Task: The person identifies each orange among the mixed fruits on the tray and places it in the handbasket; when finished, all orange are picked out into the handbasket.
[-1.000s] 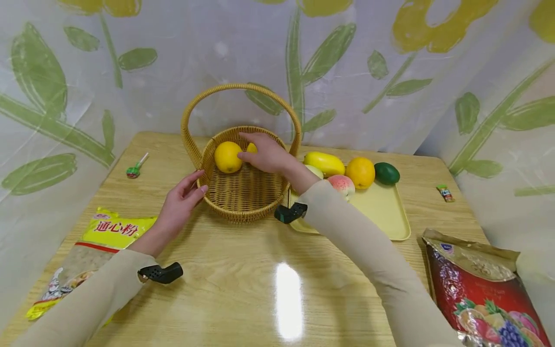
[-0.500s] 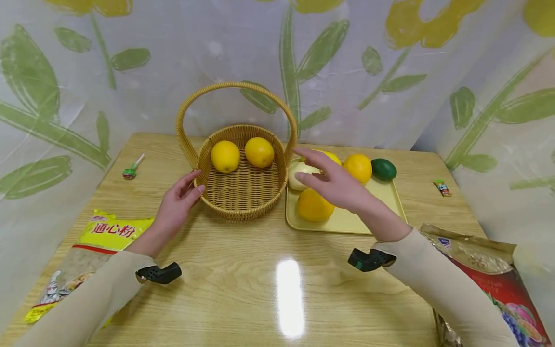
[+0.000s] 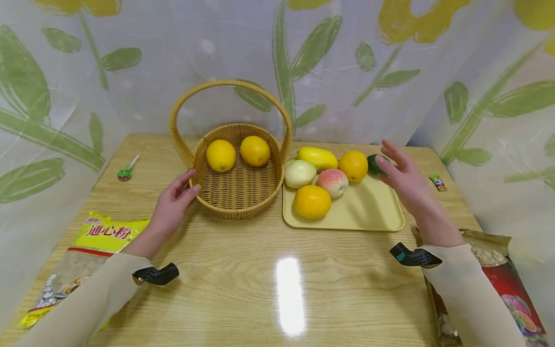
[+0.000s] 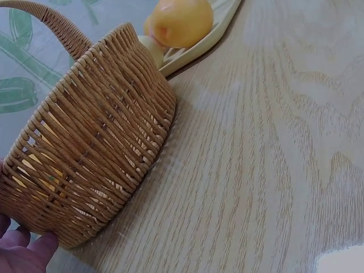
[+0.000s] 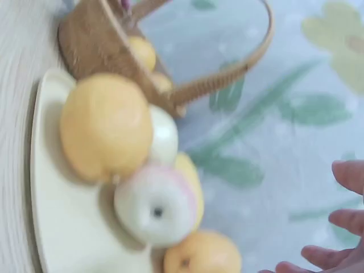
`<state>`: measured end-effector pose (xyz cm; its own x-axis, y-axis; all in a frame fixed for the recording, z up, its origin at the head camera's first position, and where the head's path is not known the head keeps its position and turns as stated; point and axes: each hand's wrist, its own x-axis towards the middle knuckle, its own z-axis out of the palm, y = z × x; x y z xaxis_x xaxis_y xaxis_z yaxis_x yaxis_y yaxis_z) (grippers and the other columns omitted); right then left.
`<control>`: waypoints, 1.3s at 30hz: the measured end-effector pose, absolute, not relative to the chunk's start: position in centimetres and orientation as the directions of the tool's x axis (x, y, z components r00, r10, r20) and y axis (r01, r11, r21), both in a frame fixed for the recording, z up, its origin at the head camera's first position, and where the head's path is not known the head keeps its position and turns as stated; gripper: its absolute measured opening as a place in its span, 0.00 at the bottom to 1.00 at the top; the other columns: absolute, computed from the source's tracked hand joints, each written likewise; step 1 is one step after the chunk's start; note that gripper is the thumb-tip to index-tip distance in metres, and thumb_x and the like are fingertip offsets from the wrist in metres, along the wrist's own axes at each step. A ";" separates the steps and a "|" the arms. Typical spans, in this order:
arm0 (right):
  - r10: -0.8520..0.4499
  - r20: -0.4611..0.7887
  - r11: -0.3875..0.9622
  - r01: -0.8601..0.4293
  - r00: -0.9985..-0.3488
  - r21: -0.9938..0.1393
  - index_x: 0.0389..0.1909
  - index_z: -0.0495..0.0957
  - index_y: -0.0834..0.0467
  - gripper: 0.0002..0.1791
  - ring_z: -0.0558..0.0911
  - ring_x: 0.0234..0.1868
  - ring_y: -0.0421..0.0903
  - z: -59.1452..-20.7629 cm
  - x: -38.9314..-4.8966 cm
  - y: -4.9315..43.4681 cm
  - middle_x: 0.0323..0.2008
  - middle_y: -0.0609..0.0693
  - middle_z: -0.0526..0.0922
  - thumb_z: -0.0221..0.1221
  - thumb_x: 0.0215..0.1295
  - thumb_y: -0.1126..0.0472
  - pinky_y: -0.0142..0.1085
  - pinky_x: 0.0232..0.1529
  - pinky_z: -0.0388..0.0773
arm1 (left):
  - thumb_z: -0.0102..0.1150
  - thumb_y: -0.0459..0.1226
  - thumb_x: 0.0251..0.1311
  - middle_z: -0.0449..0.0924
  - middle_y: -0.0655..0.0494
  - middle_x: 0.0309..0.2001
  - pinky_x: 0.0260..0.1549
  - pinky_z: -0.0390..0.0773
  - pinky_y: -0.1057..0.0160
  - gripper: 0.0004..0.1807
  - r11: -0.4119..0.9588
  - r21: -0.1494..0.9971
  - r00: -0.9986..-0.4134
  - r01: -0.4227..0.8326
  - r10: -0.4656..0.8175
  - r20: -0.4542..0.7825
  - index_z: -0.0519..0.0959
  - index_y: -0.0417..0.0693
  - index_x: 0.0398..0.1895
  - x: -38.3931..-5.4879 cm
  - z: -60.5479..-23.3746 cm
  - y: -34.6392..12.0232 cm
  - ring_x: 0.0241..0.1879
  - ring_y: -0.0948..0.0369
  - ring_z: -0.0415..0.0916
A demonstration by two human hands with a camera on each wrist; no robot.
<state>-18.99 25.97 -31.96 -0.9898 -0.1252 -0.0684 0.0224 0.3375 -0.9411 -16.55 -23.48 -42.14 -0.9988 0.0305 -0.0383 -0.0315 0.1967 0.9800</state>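
Observation:
My left hand (image 3: 171, 205) holds the left side of the wicker basket (image 3: 236, 209), with its thumb and fingers at the rim and outer wall. Inside the basket lie two yellow-orange fruits: one orange (image 3: 221, 155) and a lemon-like one (image 3: 255, 151). My right hand (image 3: 407, 180) is in the air over the right end of the cream tray (image 3: 373, 224), fingers spread and holding nothing. Its thumb and fingers partly cover a dark green oval fruit (image 3: 374, 165). A peach (image 3: 333, 182), two orange fruits (image 3: 312, 201), a pale green fruit (image 3: 300, 173) and a long yellow fruit (image 3: 317, 157) sit on the tray.
A pasta bag (image 3: 101, 238) lies at the left, under my forearm. Behind it is a lollipop (image 3: 125, 172). At the right are a small wrapped candy (image 3: 438, 182) and a red-and-gold bag (image 3: 498, 270), partly covered by my right sleeve. A flowered curtain hangs behind the table.
My right hand has let go of the lemon-like fruit in the basket, come out and swung right across the tray to the dark green fruit. The left hand stays at the basket.

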 end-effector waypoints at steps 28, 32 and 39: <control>-0.204 -0.308 0.368 0.219 -0.929 -0.904 0.79 0.32 0.45 0.44 0.48 0.75 0.61 -37.4 -24.3 26.2 0.77 0.63 0.36 0.51 0.74 0.48 0.62 0.67 0.59 | 0.52 0.47 0.71 0.44 0.48 0.78 0.58 0.69 0.74 0.35 0.136 0.991 -0.999 -0.016 0.040 -0.022 0.55 0.46 0.76 -16.6 -42.2 -23.7 0.75 0.51 0.45; -0.205 -0.320 0.357 0.234 -0.925 -0.905 0.79 0.33 0.48 0.42 0.48 0.75 0.62 -36.8 -24.5 25.6 0.76 0.64 0.35 0.50 0.76 0.54 0.62 0.67 0.59 | 0.52 0.47 0.71 0.44 0.49 0.78 0.59 0.69 0.73 0.36 0.136 0.990 -0.999 -0.024 0.044 -0.030 0.55 0.47 0.77 -16.6 -42.3 -23.7 0.75 0.51 0.45; -0.149 -0.301 0.399 0.222 -0.942 -0.890 0.79 0.37 0.44 0.43 0.55 0.72 0.61 -38.5 -26.0 25.7 0.77 0.59 0.40 0.53 0.74 0.52 0.58 0.66 0.65 | 0.51 0.47 0.72 0.44 0.50 0.78 0.60 0.68 0.70 0.35 0.155 0.987 -0.998 -0.036 0.048 -0.043 0.54 0.49 0.77 -16.7 -42.3 -23.6 0.75 0.52 0.45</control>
